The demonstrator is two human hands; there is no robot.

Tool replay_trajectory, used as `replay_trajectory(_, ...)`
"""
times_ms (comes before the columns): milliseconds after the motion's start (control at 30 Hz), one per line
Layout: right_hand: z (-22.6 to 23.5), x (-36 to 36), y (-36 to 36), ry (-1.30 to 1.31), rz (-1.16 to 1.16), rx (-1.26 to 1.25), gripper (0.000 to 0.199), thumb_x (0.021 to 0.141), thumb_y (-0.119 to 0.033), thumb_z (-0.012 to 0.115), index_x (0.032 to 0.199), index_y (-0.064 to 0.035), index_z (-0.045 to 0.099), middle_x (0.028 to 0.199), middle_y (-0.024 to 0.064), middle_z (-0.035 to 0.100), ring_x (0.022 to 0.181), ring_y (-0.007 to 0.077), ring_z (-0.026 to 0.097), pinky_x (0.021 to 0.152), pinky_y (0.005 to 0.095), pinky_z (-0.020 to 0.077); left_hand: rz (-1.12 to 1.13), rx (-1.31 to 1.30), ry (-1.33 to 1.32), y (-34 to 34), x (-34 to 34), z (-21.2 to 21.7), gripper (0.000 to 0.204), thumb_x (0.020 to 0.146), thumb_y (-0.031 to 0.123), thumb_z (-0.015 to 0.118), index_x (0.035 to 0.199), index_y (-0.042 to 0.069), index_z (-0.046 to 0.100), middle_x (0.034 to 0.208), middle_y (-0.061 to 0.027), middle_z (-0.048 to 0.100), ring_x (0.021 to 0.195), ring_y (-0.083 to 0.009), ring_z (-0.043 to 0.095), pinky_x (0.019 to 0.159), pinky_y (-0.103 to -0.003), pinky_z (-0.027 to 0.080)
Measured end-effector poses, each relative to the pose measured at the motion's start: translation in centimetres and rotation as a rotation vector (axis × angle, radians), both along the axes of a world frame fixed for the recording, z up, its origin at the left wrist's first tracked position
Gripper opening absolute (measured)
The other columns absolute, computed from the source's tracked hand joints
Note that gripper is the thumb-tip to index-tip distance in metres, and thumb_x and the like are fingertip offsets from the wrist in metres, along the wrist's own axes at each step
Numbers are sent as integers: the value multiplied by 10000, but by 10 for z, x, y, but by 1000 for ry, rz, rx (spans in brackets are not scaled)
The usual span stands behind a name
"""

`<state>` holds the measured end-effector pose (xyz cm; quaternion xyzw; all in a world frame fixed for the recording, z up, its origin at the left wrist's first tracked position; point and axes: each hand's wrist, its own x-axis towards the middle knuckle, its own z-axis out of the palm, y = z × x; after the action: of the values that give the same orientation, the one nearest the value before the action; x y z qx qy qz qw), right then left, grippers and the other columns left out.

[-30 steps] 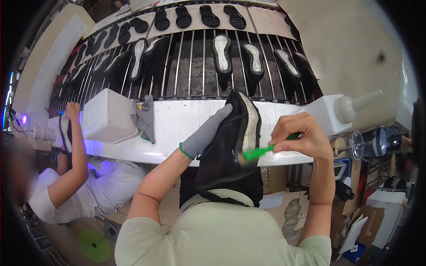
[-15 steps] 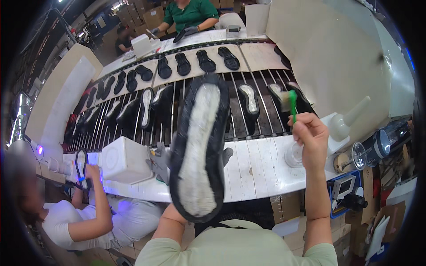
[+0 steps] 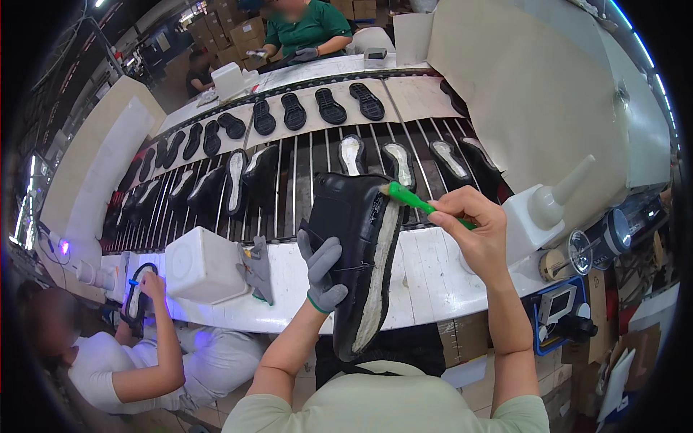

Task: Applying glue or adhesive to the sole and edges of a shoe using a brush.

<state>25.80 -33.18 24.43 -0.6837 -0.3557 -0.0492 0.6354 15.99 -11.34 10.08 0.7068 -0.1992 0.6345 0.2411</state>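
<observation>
A black boot upper [image 3: 354, 238] with a whitish strip along its underside is held up before me, tilted, its side facing me. My left hand [image 3: 326, 273], in a grey glove, is closed round it from the left. In the bare fingers of my right hand [image 3: 473, 225] is a green-handled brush [image 3: 413, 198]. Its bristle end touches the edge of the underside near the upper end of the boot. More black boot uppers [image 3: 449, 160] lie whitish side up on the roller rack just beyond.
Behind the rollers runs a belt with black soles [image 3: 294, 110]. A white plastic container [image 3: 204, 264] and a grey glove [image 3: 260, 268] stand to the left on the white table [image 3: 426, 285]; a white spouted bottle [image 3: 538, 216] is right. Co-workers sit left and across.
The boot has turned from underside facing me to side-on. My right hand has brought the brush left and down onto its edge. The co-worker across has lowered a dark sole.
</observation>
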Motion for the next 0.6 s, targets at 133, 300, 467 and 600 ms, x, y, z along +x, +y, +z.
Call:
replay_trajectory(133, 7, -6, -8, -103, 122, -129, 91, 757, 7, 743, 836, 18, 699, 813, 82, 658, 724, 123, 616, 630, 228, 472, -22, 4, 127, -2, -13, 7, 331, 938, 243, 486, 1237, 371, 423, 1225, -130, 493, 1140, -319, 537, 1142, -608, 104)
replay_trajectory(300, 3, -15, -13, 0, 541, -226, 99, 752, -35, 767, 831, -3, 717, 806, 84, 676, 719, 138, 632, 601, 257, 477, 56, 88, 147, 2, -15, 15, 645, 825, 231, 665, 1358, 249, 300, 1250, -142, 466, 1155, -298, 512, 1133, -603, 154)
replay_trajectory(467, -7, -20, -25, 241, 480, -46, 97, 779, -1, 735, 872, 11, 711, 812, 63, 669, 707, 98, 601, 581, 206, 434, -339, -642, 1065, -10, -47, 50, 548, 829, 83, 663, 1336, -9, 477, 1419, -150, 440, 1215, -239, 502, 867, -316, 513)
replay_trajectory(600, -21, -21, -53, 326, 242, 97, 88, 812, 39, 678, 896, 29, 700, 813, 48, 659, 676, 59, 558, 567, 189, 424, -82, -820, 636, 1, -42, 61, 580, 853, 59, 657, 1377, -16, 422, 1052, -93, 650, 904, -146, 626, 805, -265, 513)
